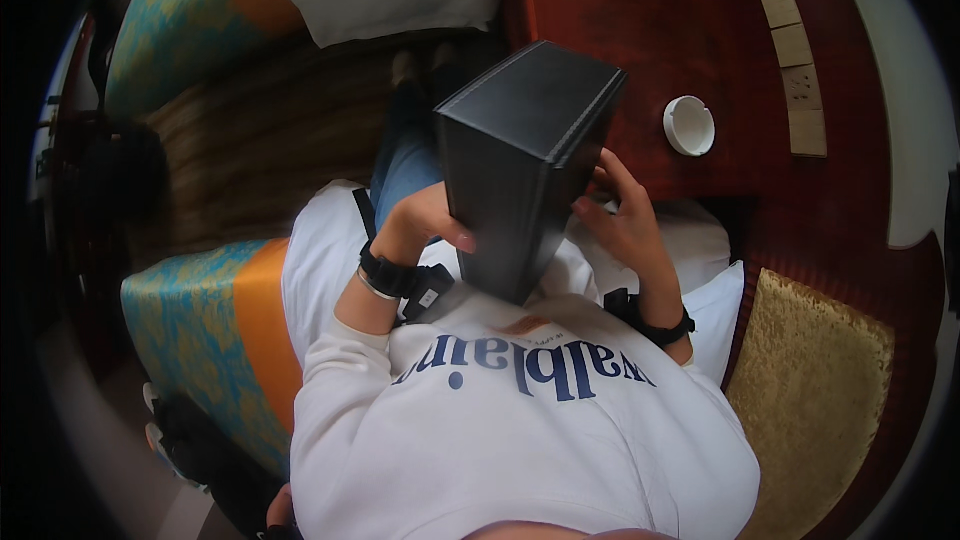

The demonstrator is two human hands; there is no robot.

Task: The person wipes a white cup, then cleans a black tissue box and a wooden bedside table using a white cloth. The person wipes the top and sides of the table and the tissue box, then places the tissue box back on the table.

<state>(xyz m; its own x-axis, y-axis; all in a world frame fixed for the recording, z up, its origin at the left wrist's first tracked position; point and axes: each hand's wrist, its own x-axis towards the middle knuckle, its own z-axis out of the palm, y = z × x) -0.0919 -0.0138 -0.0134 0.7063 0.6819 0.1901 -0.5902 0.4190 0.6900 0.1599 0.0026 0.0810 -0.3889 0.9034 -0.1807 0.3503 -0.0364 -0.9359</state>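
A black leather-look box [535,105] with pale stitching along an edge is held up in front of my chest, tilted, its top face toward me. My left hand [432,216] grips its left side, the thumb lying on the near face and the other fingers hidden behind. On the other side, my right hand [625,212] has its thumb and bent fingers against the box's right side, partly covered by it. Both wrists carry black straps, with a small black device at the left wrist strap [395,275].
A white ashtray [689,126] sits on the reddish-brown wooden table [640,20] at right. Beds with white sheets and an orange and teal runner [205,325] lie at left and ahead. A gold panel [815,400] is at lower right. Another person's hand [281,507] shows at lower left.
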